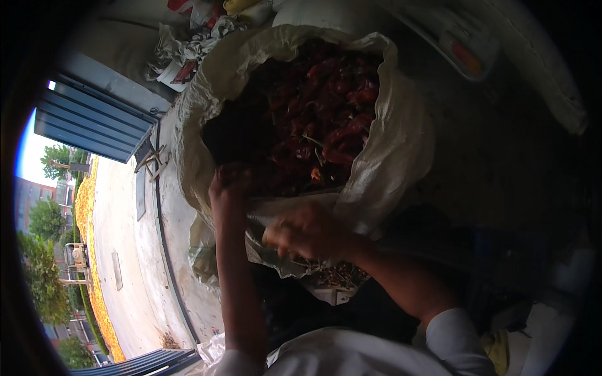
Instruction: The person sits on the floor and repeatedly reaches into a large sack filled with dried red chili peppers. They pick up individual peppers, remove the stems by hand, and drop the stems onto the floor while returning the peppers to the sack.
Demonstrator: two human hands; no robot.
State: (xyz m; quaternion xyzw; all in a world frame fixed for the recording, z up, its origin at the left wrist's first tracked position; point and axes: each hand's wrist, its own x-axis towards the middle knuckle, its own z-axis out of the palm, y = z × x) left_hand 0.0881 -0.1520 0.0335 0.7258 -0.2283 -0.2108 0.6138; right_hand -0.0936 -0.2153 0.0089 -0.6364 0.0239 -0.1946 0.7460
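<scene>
A large white woven sack (400,141) stands before me, its mouth rolled wide. Dark red dried chili peppers (324,113) fill it, some with pale stems showing. My left hand (229,181) reaches over the near-left rim into shadow; its fingertips are too dark to show whether they hold anything. Closer to me, my right hand (310,232) hovers over the sack's near edge, blurred, fingers curled. Something pale shows at its fingertips, too unclear to name. Below that hand, a heap of small stems and reddish scraps (341,275) lies between my knees.
Crumpled plastic bags and a white bucket (171,75) stand beyond the sack at the left. A blue corrugated metal door (94,120) opens onto a yard, with a folding stool (153,162) near it. Outside lies a long yellow-orange spread (94,263) beside a parked vehicle (75,256).
</scene>
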